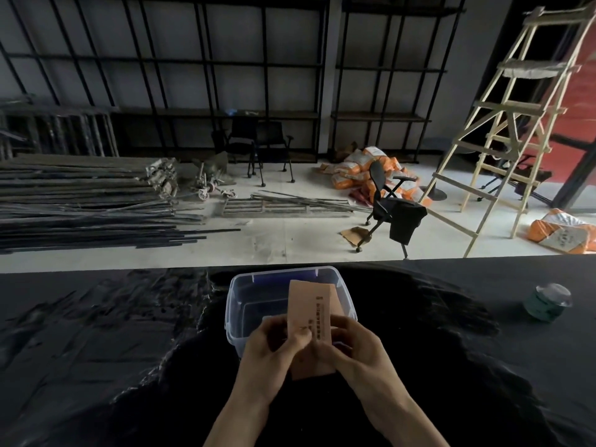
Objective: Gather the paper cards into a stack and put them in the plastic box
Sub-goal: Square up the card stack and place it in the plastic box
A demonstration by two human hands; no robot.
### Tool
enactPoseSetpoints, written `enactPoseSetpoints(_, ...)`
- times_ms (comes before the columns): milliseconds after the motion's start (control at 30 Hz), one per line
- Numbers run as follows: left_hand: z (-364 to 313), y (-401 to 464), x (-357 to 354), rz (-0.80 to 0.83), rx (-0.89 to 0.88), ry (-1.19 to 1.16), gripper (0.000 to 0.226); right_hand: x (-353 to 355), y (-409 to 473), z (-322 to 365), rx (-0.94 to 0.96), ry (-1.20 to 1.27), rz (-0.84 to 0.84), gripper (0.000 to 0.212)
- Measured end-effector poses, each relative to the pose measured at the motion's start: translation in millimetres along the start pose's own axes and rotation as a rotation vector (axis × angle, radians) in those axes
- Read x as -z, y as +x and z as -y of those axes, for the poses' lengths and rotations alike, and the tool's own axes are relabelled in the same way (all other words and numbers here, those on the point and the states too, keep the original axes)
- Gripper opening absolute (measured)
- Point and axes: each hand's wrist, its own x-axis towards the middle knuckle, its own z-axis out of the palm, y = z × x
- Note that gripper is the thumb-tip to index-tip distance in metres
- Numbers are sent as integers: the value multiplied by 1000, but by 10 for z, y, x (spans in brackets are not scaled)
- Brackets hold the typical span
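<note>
Head view, one moment at the bench.

Item 1: paper cards (pixel 310 321). Pale pink, printed along one long edge, gathered into a stack held upright and slightly tilted. The upper half stands over the near part of the box; the lower end sits between the palms, just above the bench. At the top one card shows offset behind the front one, so the stack is not yet square.

Item 2: plastic box (pixel 233 304). Clear, open-topped, no lid in sight, directly beyond the hands. Its inside looks bare, though the cards hide part of the floor.

Item 3: left hand (pixel 272 353). Grip pressed on the left edge of the stack, thumb across the front face.

Item 4: right hand (pixel 353 350). Grip pinching the right edge, fingers curled behind.

Item 5: bench (pixel 96 350). Covered in wrinkled black sheeting; no loose cards visible on it.

Item 6: small green-labelled bottle (pixel 547 303). Far right, well apart from the work.

Judgement of step: squaring the stack before setting it in the box. To do it well, loosen both grips a little, tap the lower edge on the bench so the offset card drops level, then pinch firmly and lower the stack flat into the box, clearing the near rim without fanning the cards.
</note>
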Motion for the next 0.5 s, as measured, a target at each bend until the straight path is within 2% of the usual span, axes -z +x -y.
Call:
enactPoseSetpoints(167, -102, 67, 44, -5, 33, -53, 30, -116, 52, -21, -58, 38, 22, 36)
enactPoseSetpoints(267, -114, 95, 105, -99, 16, -22, 27, -193, 90, -4, -28, -46, -34, 48)
enactPoseSetpoints(333, -124, 120, 189, -201, 24, -41, 23, -188, 155, 13, 38, -270, -98, 55)
enactPoseSetpoints(400, -137, 154, 287, -283, 58, -60, 23, -129, 241, -12, 153, -758, -79, 44)
enactPoseSetpoints(433, -139, 179, 335, -303, 70, -67, 24, -109, 288, -51, 219, -997, -17, 44)
enactPoseSetpoints(500, -136, 215, 387, -319, 82, -64, 25, -103, 350, -163, 265, -1258, 153, 56)
